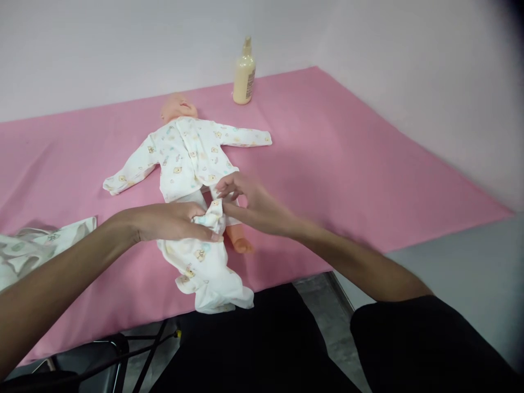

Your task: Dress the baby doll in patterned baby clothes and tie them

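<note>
A baby doll (179, 106) lies on its back in a white printed long-sleeved top (192, 153). Its bare foot (239, 240) shows beside a pair of white printed baby pants (204, 259), bunched over the doll's lower body and hanging past the table's near edge. My left hand (184, 221) grips the gathered cloth of the pants between thumb and fingers. Close by on the right, my right hand (254, 204) has its fingers curved and apart from the thumb. That thumb is at the edge of the bunched cloth. The doll's other leg is largely hidden.
A pink cloth (327, 153) covers the table, which meets a pale wall at the back. A cream-coloured pump bottle (244, 79) stands near the back edge. More white printed fabric (49, 243) lies at the left. Below the near edge is a black chair (90, 360).
</note>
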The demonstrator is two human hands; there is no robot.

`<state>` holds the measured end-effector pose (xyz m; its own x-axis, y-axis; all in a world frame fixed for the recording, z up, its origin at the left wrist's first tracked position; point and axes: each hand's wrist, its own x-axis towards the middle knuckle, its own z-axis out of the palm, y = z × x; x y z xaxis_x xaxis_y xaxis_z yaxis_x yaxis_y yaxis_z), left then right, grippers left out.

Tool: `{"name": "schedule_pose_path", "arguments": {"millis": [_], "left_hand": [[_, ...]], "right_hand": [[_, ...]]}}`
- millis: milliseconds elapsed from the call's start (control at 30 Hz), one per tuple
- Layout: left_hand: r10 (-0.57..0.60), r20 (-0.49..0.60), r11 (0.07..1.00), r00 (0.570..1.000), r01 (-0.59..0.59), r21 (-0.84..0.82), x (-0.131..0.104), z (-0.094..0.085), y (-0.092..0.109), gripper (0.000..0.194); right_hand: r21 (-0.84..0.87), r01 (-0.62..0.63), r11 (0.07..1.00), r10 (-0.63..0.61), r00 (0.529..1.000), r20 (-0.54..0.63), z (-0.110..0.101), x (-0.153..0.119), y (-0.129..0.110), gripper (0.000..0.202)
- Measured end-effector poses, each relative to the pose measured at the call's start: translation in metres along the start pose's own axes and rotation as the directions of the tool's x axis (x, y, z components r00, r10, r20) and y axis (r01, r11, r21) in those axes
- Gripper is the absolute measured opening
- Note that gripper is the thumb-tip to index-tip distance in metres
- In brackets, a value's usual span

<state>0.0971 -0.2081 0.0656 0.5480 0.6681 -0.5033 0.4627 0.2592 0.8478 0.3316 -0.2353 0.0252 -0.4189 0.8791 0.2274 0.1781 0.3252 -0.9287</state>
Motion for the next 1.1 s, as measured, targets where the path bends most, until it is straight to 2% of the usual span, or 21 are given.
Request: {"name": "schedule_pose_path", "arguments": {"millis": [100,167,267,333,400,467,567,633,700,767,833,933,1000,1033,1100], "left_hand": [[-0.059,0.057,0.998,0.997,0.060,-0.013,0.001,0.014,0.009,0.022],[-0.043,0.061,0.992,0.997,0.050,-0.117,0.001,0.022,0.011,0.023],[-0.030,0.045,0.964,0.999,0.041,-0.264,0.002,0.030,0.006,0.030],[-0.030,0.051,0.948,0.998,0.045,-0.314,0.003,0.033,0.000,0.033],[-0.035,0.056,0.937,0.998,0.052,-0.344,0.004,0.034,-0.005,0.034],[-0.034,0.061,0.925,0.998,0.054,-0.377,0.004,0.035,-0.008,0.035],[0.000,0.090,0.892,0.996,0.041,-0.451,0.004,0.035,-0.008,0.036],[0.036,0.130,0.850,0.991,0.038,-0.526,0.003,0.034,-0.008,0.043],[0.087,0.183,0.810,0.979,0.037,-0.586,0.002,0.031,-0.010,0.055],[0.147,0.187,0.800,0.971,-0.005,-0.601,0.001,0.029,-0.013,0.060],[0.182,0.154,0.815,0.971,-0.061,-0.577,0.001,0.030,-0.016,0.048],[0.107,0.061,0.852,0.992,-0.060,-0.519,0.001,0.035,-0.020,0.035],[0.061,0.009,0.849,0.998,-0.047,-0.526,0.001,0.038,-0.021,0.031],[0.059,-0.004,0.838,0.998,-0.052,-0.543,0.001,0.040,-0.021,0.029],[0.083,0.003,0.808,0.997,-0.066,-0.586,0.000,0.042,-0.020,0.027]], "right_hand": [[-0.166,-0.003,0.986,-0.022,0.989,-0.148,0.001,-0.034,-0.009,0.016],[-0.189,-0.062,0.980,0.032,0.987,-0.160,0.001,-0.061,-0.014,0.014],[-0.149,-0.176,0.973,0.186,0.981,0.057,0.007,-0.096,-0.018,0.018],[-0.159,-0.237,0.959,0.259,0.956,0.136,0.015,-0.111,-0.020,0.023],[-0.188,-0.270,0.944,0.300,0.941,0.155,0.024,-0.117,-0.019,0.020],[-0.189,-0.253,0.949,0.285,0.944,0.167,0.030,-0.116,-0.019,0.021],[-0.076,-0.236,0.969,0.247,0.949,0.198,0.027,-0.104,-0.022,0.022],[0.039,-0.277,0.960,0.269,0.953,0.141,0.019,-0.092,-0.026,0.021],[0.143,-0.304,0.942,0.305,0.952,0.014,0.011,-0.079,-0.030,0.024],[0.204,-0.313,0.928,0.336,0.937,-0.090,0.007,-0.066,-0.032,0.029],[0.201,-0.331,0.922,0.358,0.926,-0.120,0.005,-0.059,-0.031,0.031],[0.086,-0.371,0.925,0.380,0.912,-0.153,-0.002,-0.066,-0.026,0.030],[-0.016,-0.444,0.896,0.427,0.872,-0.241,-0.012,-0.085,-0.022,0.037],[-0.053,-0.502,0.863,0.468,0.835,-0.291,-0.018,-0.097,-0.021,0.040],[-0.037,-0.643,0.765,0.600,0.732,-0.323,-0.029,-0.124,-0.019,0.036]]}}
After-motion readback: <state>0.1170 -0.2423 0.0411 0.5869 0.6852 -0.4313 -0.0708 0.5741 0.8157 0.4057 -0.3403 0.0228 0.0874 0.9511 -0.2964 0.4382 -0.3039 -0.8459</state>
